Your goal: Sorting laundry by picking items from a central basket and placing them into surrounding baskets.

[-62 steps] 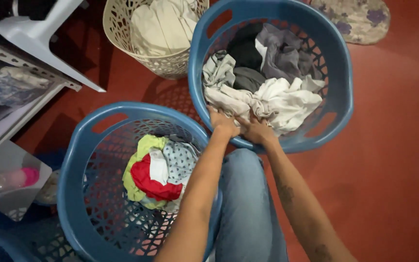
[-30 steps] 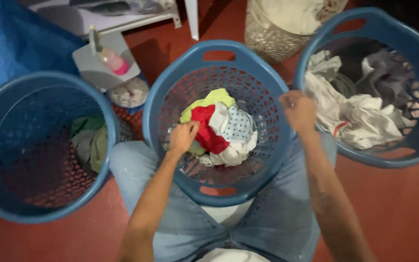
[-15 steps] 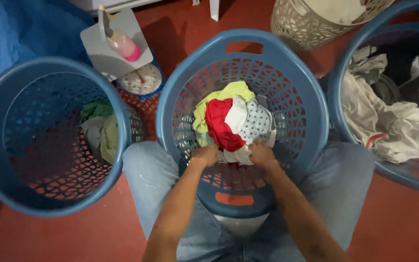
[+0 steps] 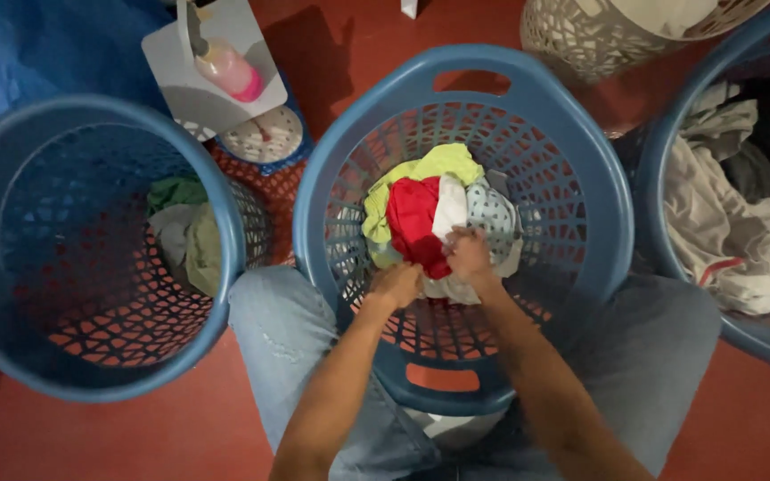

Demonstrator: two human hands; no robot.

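**Both hands in the heap of the middle basket**

The small heap of crumpled clothes (image 4: pixel 434 218), a yellow-green piece on top, a red one in the middle, white and pale dotted cloth at the side, lies on the floor of the round blue plastic lattice basket (image 4: pixel 581 151) that I hold between my knees, so I can reach straight down into it. The heap has no clear long axis; it is a rough lump, a little taller than wide in my view, with the yellow-green end pointing away from me and the white end toward me.

My left hand (image 4: pixel 396 285) is curled at the near edge of the heap, just below the red cloth; I cannot tell if it grips anything. My right hand (image 4: pixel 469 254) is closed on the white cloth where it meets the red.

To my left stands a second blue lattice basket (image 4: pixel 225 223) with green and grey clothes low inside. To my right a third blue basket (image 4: pixel 648 205) is piled with white and grey laundry. Beyond, on the red floor (image 4: pixel 135 436), a pink bottle (image 4: pixel 232 71) lies on a grey board.
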